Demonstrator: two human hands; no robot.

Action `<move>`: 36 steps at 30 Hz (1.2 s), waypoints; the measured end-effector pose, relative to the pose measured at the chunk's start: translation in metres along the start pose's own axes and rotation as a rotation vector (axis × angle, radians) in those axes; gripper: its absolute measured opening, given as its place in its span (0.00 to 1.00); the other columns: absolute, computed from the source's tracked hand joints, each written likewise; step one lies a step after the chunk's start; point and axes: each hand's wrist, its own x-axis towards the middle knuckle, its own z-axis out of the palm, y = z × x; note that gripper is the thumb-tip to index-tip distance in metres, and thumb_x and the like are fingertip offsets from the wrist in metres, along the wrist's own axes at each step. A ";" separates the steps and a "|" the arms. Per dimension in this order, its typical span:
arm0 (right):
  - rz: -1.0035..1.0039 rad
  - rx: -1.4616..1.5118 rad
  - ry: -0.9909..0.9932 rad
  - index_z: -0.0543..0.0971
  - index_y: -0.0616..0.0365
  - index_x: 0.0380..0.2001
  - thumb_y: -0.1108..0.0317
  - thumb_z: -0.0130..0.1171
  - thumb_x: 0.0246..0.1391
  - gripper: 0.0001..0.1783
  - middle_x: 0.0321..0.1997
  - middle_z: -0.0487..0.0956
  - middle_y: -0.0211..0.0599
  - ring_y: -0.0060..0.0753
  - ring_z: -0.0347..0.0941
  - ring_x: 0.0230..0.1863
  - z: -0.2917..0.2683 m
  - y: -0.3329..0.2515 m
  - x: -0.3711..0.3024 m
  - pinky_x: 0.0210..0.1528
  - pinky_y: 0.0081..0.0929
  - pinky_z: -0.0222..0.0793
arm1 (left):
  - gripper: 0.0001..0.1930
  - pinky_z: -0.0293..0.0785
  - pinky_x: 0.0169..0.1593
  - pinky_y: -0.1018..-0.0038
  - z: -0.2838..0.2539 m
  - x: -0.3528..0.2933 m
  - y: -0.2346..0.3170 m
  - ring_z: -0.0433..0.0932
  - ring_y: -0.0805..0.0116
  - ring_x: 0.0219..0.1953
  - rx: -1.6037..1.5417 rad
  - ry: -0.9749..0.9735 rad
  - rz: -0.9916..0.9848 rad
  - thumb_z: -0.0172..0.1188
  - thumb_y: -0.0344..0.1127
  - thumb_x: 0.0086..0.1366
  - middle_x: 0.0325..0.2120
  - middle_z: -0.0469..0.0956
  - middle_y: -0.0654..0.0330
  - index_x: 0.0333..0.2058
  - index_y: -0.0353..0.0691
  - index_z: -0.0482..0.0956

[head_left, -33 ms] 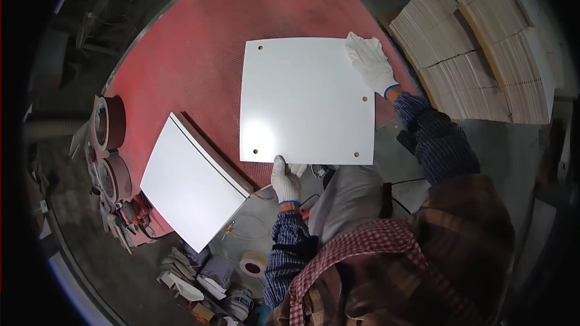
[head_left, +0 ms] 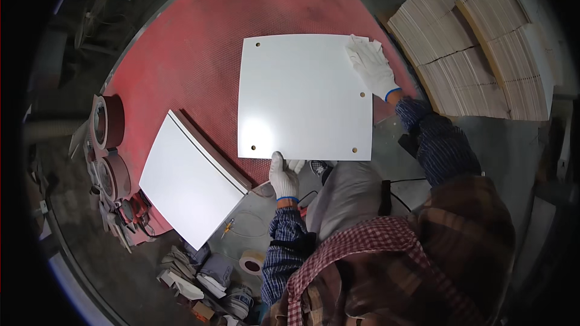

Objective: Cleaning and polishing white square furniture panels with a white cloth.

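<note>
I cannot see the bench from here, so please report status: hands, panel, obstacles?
Left hand grips near edge of white panel. Right hand flat on its far right corner. Panel lies on red table. Stacked white panels lie left, apart.

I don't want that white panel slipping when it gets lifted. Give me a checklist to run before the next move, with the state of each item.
1. Left hand on the near edge of the white panel: ok, the gloved fingers are at the edge.
2. Right hand on the far right corner: ok, the glove lies flat on it.
3. Panel lying flat on the red table: ok.
4. Gap to the stacked white panels at the left: ok, they are apart.
5. Nothing resting on the panel face: ok, only four small holes show.
6. Firmness of each grip: cannot tell.
</note>
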 end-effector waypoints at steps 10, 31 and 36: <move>-0.249 0.192 -0.287 0.71 0.58 0.64 0.65 0.57 0.55 0.31 0.71 0.66 0.49 0.51 0.59 0.72 -0.059 -0.189 -0.161 0.74 0.54 0.50 | 0.20 0.81 0.51 0.52 0.007 -0.005 0.011 0.81 0.48 0.48 -0.014 0.007 -0.066 0.52 0.43 0.76 0.48 0.78 0.43 0.55 0.30 0.69; -0.083 -0.133 -0.144 0.80 0.52 0.42 0.55 0.65 0.54 0.17 0.32 0.83 0.44 0.48 0.82 0.37 -0.261 -0.135 0.171 0.42 0.42 0.77 | 0.19 0.83 0.41 0.71 0.173 -0.079 0.109 0.84 0.68 0.34 0.257 -0.408 0.191 0.61 0.48 0.73 0.35 0.83 0.54 0.41 0.33 0.76; 0.025 0.071 -0.289 0.83 0.59 0.39 0.57 0.67 0.49 0.18 0.33 0.84 0.44 0.40 0.81 0.35 -0.272 -0.117 0.249 0.42 0.35 0.75 | 0.18 0.84 0.43 0.69 0.126 -0.046 0.067 0.83 0.65 0.35 0.197 -0.217 0.113 0.60 0.48 0.73 0.35 0.82 0.55 0.42 0.36 0.76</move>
